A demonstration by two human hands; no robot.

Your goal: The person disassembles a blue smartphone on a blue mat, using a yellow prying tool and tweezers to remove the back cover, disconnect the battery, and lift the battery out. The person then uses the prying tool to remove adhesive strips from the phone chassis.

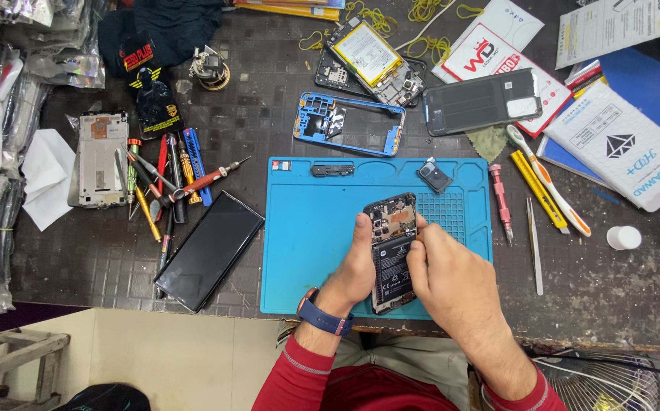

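Both hands meet over a blue mat (307, 251) on the worktop (604, 281). Left hand (356, 266) has its fingers wrapped along the left edge of an opened phone (391, 247), holding it just above the mat. Right hand (448, 274) pinches at the phone's right side, fingers nearly closed. Beside the mat lie a dark phone (208, 250) and screwdrivers (166, 183).
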